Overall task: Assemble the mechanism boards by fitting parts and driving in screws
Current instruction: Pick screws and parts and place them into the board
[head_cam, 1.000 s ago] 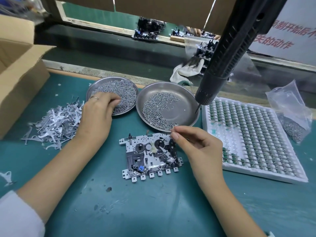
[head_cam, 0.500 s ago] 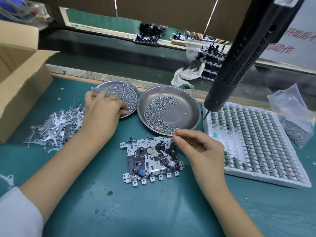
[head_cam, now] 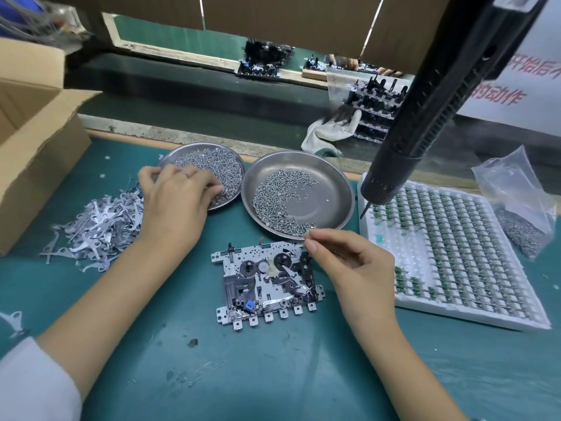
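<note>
Left hand [head_cam: 174,202] now reaching into left screw dish [head_cam: 233,165], grip unclear, right hand [head_cam: 349,262] pinching screw [head_cam: 309,231] by right dish [head_cam: 343,183]

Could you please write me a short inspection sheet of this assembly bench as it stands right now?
Surface: green mat, scuffed, with small specks.
Job's things: mechanism board flat at centre; two steel dishes of screws, left dish, right dish; pile of metal levers; white tray of parts; hanging screwdriver.
Clutter: cardboard box, plastic bag, white glove.
Grippers: left hand with fingertips in the left dish; right hand pinches something small above the board.
Cables: nothing seen.
Surroundings: stacked boards beyond the bench.
</note>
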